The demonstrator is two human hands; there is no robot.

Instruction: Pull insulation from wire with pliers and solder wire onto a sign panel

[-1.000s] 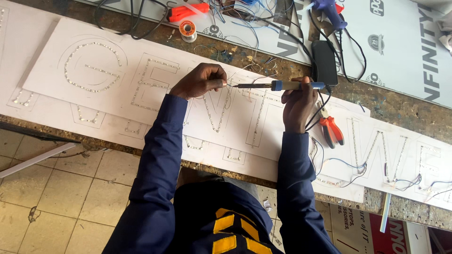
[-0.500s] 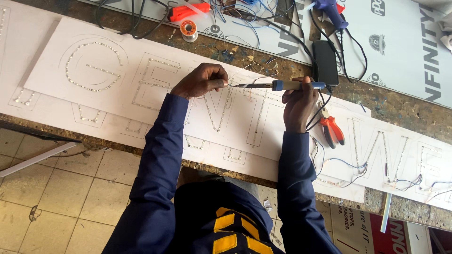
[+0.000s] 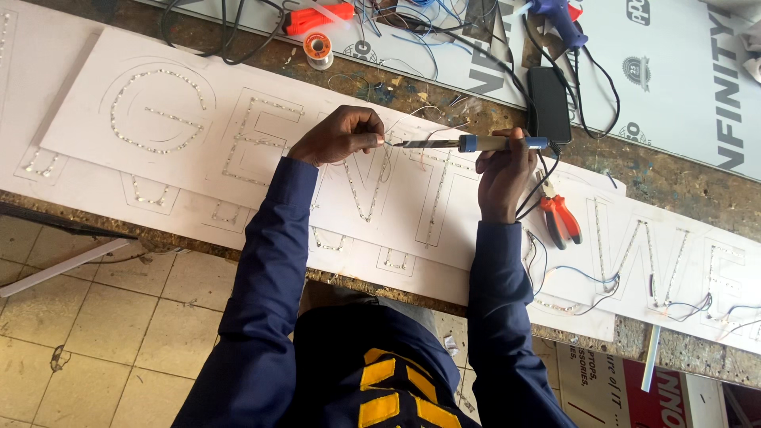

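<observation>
My right hand (image 3: pixel 505 173) grips a soldering iron (image 3: pixel 468 143) with a blue and grey handle, held level, its metal tip pointing left. My left hand (image 3: pixel 339 135) pinches a thin wire at the iron's tip, just above the white sign board (image 3: pixel 261 186). The board lies along the workbench and carries large outlined letters lined with small LED strips (image 3: pixel 158 111). Both hands hover over the middle letters. Dark blue sleeves cover my arms.
Red-handled pliers (image 3: pixel 560 218) lie right of my right hand. A black power adapter (image 3: pixel 548 103), a solder spool (image 3: pixel 319 47), an orange-handled tool (image 3: pixel 317 16), a blue glue gun (image 3: pixel 555 17) and tangled cables sit at the bench's far side. Tiled floor (image 3: pixel 103 325) lies below left.
The hands and iron hold almost the same place; only slight shifts of the view.
</observation>
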